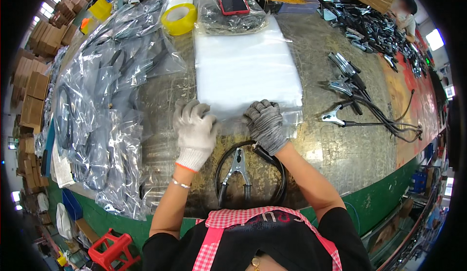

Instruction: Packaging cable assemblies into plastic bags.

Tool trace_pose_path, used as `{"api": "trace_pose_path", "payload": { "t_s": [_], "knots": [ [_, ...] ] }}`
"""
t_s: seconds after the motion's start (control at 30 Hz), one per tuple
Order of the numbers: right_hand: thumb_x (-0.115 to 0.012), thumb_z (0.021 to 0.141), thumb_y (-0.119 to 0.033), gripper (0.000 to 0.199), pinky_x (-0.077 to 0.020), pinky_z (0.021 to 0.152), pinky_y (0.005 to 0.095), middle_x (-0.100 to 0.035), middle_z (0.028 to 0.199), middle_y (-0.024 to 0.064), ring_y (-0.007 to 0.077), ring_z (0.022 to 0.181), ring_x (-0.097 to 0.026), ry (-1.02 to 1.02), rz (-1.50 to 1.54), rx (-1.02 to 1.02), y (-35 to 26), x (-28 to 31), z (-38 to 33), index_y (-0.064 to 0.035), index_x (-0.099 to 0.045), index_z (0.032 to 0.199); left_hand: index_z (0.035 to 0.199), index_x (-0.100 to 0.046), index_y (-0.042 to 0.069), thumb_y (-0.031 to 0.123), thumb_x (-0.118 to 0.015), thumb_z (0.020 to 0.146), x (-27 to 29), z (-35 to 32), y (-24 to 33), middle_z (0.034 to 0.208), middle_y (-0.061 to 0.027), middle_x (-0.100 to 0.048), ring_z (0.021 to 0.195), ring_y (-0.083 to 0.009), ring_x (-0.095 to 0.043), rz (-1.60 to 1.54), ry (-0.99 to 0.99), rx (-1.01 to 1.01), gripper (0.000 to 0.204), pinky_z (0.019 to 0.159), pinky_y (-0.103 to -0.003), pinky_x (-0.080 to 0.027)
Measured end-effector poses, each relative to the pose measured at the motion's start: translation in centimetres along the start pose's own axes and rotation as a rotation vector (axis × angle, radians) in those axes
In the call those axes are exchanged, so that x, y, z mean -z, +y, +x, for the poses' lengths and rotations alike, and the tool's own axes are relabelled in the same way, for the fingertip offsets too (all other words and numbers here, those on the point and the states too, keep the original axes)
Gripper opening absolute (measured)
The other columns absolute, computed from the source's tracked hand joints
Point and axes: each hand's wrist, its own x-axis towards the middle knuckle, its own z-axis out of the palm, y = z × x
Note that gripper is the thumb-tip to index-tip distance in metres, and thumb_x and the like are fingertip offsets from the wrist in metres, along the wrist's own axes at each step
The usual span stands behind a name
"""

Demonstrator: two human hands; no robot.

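Left of the white plastic stack (245, 71), filled clear bags (124, 149) lie heaped. The left hand (195, 132) curls at the stack's near left corner; before the stack lies a coiled clamp cable (238, 165); the right hand (266, 125), apart, curls at its near edge. Whether either grips film, I cannot tell. Right of the stack lie clamp leads (332, 117). Separating one layer seems underway; next calls for a light pinch.

Both hands (195, 130) (266, 125) perhaps on plastic stack (247, 69)

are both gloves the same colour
No, the left hand's glove is white with an orange edge at the wrist, while the right hand's glove is streaky grey.
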Motion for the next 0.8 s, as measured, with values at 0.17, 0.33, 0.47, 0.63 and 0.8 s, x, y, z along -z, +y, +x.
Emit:
{"api": "trace_pose_path", "payload": {
  "t_s": [0.17,0.33,0.47,0.63,0.8],
  "knots": [
    [-0.060,0.079,-0.041,0.028,-0.0397,0.085,0.0399,-0.059,0.092,0.0047,0.0225,0.095,-0.054,-0.252,-0.096,0.049,-1.0,1.3,1.0,-0.0160,-0.065,0.090,0.072,-0.060,0.010,0.019,-0.070,0.067,-0.6,0.4,-1.4,0.088,-0.0053,-0.058,0.095,-0.0251,-0.052,-0.006,0.114,0.027,0.014,0.089,-0.042,-0.038],
    [-0.058,0.081,-0.031,0.024,-0.0416,0.085,0.0402,-0.060,0.094,0.0081,0.0245,0.093,-0.056,-0.199,-0.092,-0.053,-0.5,-0.3,1.6,-0.0105,-0.062,0.093,0.080,-0.063,0.009,0.021,-0.071,0.069,1.6,0.1,-1.1,0.096,-0.0042,-0.060,0.097,-0.0249,-0.054,-0.132,0.197,0.063,0.018,0.087,-0.039,-0.040],
    [-0.057,0.079,-0.022,0.021,-0.0421,0.084,0.0411,-0.060,0.091,0.0100,0.0273,0.091,-0.057,-0.070,0.000,-0.044,1.0,-1.7,1.0,-0.0087,-0.059,0.094,0.084,-0.064,0.012,0.030,-0.074,0.068,3.5,0.6,0.8,0.104,-0.0049,-0.056,0.103,-0.0268,-0.051,-0.141,0.097,-0.022,0.026,0.092,-0.045,-0.037],
    [-0.057,0.082,-0.025,0.020,-0.0437,0.078,0.0401,-0.059,0.089,0.0112,0.0286,0.087,-0.055,-0.020,0.282,-0.039,0.0,0.5,1.1,-0.0055,-0.059,0.086,0.076,-0.063,0.014,0.025,-0.071,0.062,0.7,2.0,1.7,0.107,-0.0029,-0.052,0.111,-0.0259,-0.046,0.063,0.084,-0.115,0.019,0.099,-0.048,-0.032],
    [-0.070,0.061,-0.017,0.036,-0.0451,0.076,0.0361,-0.056,0.094,0.0115,0.0271,0.087,-0.055,0.037,-0.065,0.045,0.6,1.4,-0.2,-0.0056,-0.056,0.092,0.063,-0.056,0.011,0.016,-0.069,0.067,0.4,1.8,1.5,0.099,-0.0032,-0.057,0.105,-0.0245,-0.050,0.058,0.175,-0.057,0.014,0.095,-0.044,-0.037]
  ]
}}
